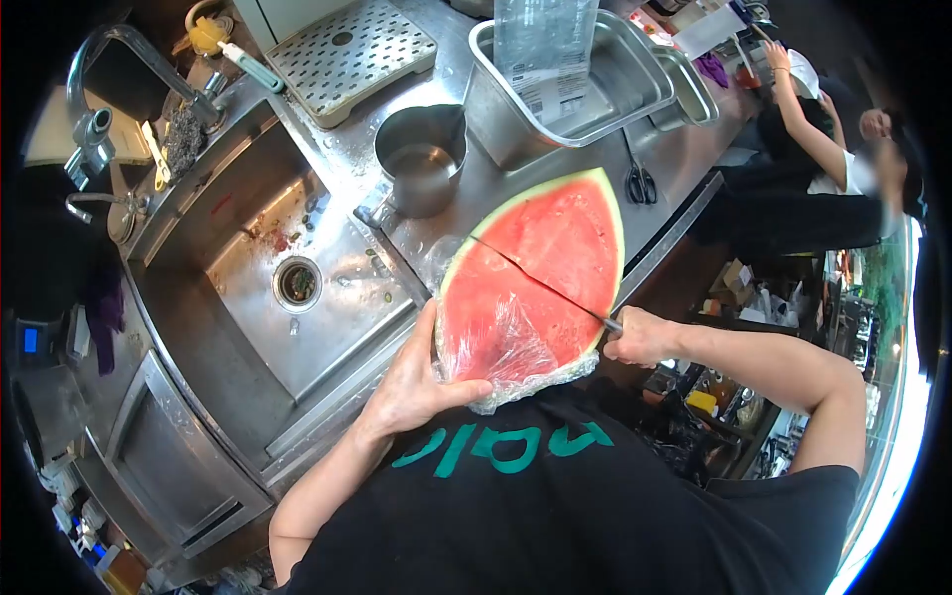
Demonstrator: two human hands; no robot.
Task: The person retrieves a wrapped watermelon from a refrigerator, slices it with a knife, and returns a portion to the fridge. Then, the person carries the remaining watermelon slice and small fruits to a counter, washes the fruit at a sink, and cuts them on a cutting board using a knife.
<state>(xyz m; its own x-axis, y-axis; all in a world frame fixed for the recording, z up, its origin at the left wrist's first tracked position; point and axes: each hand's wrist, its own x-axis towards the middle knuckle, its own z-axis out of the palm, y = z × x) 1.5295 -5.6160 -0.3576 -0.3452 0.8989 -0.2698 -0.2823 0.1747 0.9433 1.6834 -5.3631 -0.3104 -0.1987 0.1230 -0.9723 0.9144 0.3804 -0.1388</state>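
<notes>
A large cut piece of watermelon [558,236] rests at the counter's near edge, its red flesh facing up. Clear plastic wrap [511,342] clings to the end closest to my body. My left hand [421,372] holds the melon's left side, thumb laid over the wrapped flesh and fingers along the rind. In my right hand [643,337] is the handle of a knife, gripped in closed fingers at the melon's right edge. The thin knife blade [545,277] runs across the flesh from right to upper left, and seems sunk into it.
A metal pitcher [421,159] stands behind the melon, beside a steel pan [526,139] holding a clear plastic container. Black-handled scissors [641,183] lie to the right. The sink [228,337] on the left has scraps around its drain. Another person [828,164] works at the far right.
</notes>
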